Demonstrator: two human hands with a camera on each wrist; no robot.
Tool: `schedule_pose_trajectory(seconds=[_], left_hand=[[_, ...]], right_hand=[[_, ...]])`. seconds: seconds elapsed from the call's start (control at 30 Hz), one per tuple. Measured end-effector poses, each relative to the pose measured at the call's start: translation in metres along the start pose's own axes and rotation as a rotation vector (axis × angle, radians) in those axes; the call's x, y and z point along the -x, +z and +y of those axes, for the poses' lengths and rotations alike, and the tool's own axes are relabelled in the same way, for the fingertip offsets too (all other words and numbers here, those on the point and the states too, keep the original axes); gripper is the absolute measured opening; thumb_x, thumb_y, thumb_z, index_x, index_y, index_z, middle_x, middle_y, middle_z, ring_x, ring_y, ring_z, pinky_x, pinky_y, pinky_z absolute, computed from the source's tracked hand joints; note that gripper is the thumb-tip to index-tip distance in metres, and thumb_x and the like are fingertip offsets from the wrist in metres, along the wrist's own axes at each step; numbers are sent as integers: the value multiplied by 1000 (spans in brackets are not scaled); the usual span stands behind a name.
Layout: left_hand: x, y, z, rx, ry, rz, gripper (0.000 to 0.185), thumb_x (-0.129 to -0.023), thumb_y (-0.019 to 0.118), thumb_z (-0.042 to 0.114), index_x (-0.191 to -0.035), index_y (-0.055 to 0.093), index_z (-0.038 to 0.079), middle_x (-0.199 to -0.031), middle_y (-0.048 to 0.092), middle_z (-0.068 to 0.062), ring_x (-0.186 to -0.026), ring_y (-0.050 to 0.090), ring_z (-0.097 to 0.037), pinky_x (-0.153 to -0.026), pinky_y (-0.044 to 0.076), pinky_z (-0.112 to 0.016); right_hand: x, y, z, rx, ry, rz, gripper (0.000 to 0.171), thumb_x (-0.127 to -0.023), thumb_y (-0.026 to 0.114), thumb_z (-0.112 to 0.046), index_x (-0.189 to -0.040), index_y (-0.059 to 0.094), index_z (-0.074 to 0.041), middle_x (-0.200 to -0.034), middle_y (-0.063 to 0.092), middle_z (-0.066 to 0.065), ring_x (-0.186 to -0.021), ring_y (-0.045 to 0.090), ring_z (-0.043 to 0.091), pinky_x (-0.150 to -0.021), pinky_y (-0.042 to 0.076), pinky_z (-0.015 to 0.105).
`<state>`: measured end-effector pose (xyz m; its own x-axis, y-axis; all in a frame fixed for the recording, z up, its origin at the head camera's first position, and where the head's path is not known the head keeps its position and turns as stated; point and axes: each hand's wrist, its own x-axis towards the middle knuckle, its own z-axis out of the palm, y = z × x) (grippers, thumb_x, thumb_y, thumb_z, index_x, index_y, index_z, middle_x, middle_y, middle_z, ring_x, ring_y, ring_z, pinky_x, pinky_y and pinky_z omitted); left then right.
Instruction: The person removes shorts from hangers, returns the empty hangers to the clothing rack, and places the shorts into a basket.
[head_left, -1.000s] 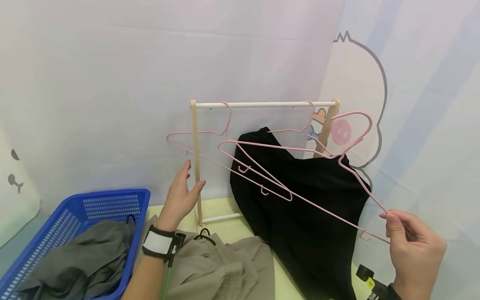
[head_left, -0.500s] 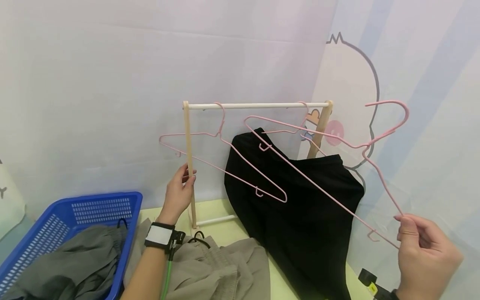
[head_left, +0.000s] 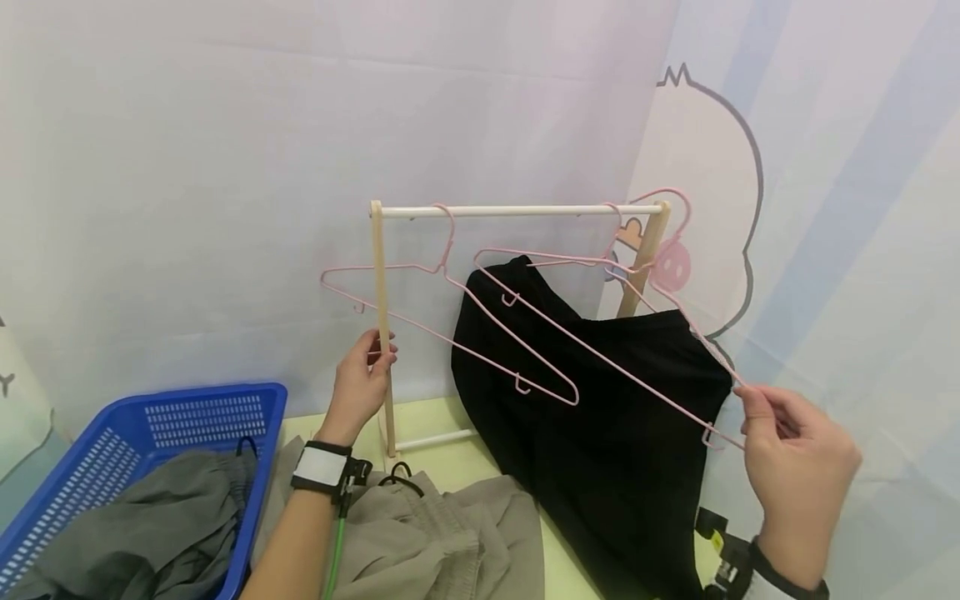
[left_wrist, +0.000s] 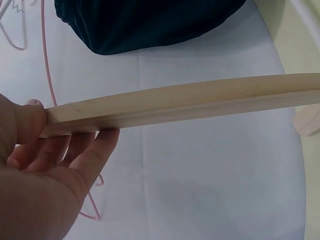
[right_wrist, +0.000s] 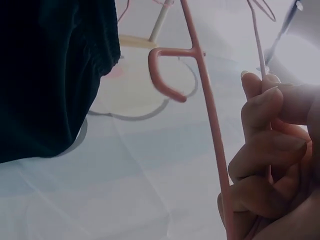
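My left hand (head_left: 365, 375) grips the left wooden post (head_left: 382, 333) of a small clothes rack; in the left wrist view its fingers (left_wrist: 75, 150) curl around the post (left_wrist: 190, 102). My right hand (head_left: 787, 450) pinches the lower corner of a pink wire hanger (head_left: 600, 333), whose hook (head_left: 671, 204) is at the right end of the white rail (head_left: 517, 211). The right wrist view shows that hand's fingers (right_wrist: 270, 145) curled around the pink hanger wire (right_wrist: 210, 110). Another pink hanger (head_left: 442, 325) hangs on the rail at the left. A black garment (head_left: 607, 425) hangs from a third hanger.
A blue plastic basket (head_left: 202, 417) with a grey garment (head_left: 150, 517) stands at the lower left. Khaki cloth (head_left: 442, 533) lies on the pale yellow table (head_left: 442, 425) in front of the rack. Printed fabric walls close in behind and to the right.
My right hand has swung the pink hanger left and brought its hook to the rail's right end. My left hand closed around the rack's post and stays there.
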<state>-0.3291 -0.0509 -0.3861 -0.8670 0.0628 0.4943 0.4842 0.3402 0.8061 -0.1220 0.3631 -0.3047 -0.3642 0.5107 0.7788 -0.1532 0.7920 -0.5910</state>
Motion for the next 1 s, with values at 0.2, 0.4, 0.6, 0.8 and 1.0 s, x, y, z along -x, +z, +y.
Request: schedule_pose_trajectory(seconds=[0.2,0.4,0.6,0.8,1.0], left_hand=[[0,1,1,-7,-10,0,30,-107,55,7,-137,58,5,-120,66,-17,-114,65,-35,-86,58,-52],[1,1,2,-7,-16,-2,30,-108,54,7,-137,57,6,-121,66,-16,-114,65,-35,-86,58,-52],[2,1,0,3,-22,1,30,-107,55,5,-137,57,6,-121,66,-17,-114,65,-35,-88,57,-52],[2,1,0,6,-21,-1,30,-107,54,4,-137,57,5,-121,66,-18,-115,64,-36,-89,57,-53],[1,0,2,7,-20,-3,30,-107,55,5,-137,57,5,-121,66,-19,-115,65,-36,-90,57,-53]], right_hand=[[-15,22,-19,53,-70,-70,19,-94,79,-26,-91,83,-8,-66,55,-33,-58,47,-16,-60,36,10],[-28,50,-38,73,-105,-154,19,-97,75,-26,-91,82,-10,-67,69,0,-58,46,-12,-60,35,17],[-30,75,-44,111,-118,-232,18,-98,72,-24,-91,82,-11,-65,69,4,-58,52,2,-58,37,28],[-27,91,-50,121,-89,-317,20,-99,70,-26,-94,82,-10,-64,67,4,-57,55,22,-57,40,37],[-22,98,-50,126,-37,-366,20,-100,69,-29,-95,81,-13,-63,64,1,-55,53,19,-51,37,36]])
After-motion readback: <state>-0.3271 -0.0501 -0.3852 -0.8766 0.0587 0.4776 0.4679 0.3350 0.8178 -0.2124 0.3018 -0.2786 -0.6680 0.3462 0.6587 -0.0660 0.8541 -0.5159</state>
